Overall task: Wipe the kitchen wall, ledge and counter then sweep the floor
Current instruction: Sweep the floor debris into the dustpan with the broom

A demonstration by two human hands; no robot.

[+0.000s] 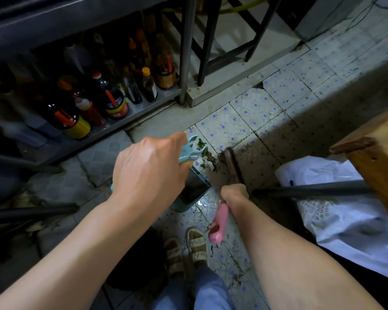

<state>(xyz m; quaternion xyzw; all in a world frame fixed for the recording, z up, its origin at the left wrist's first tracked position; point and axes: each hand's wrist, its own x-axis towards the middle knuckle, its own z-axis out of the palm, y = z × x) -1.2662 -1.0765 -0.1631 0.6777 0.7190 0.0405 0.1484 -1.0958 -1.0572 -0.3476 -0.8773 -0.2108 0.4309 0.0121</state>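
The left hand [148,168] grips the blue dustpan handle [189,151]; the pan [194,189] sits on the floor [267,121] just below and right of it. The right hand [234,194] is curled round the pink-handled brush [218,224], bristles ahead against leaf scraps [207,156] (just beyond the pan's edge).

— How was the light?
— Dim, with one bright patch on the tiled floor [244,121]. The shelf of bottles [94,101] stayed in dark shadow and looked blurred.
— And the edges?
— Curved from the wide lens, slightly soft.
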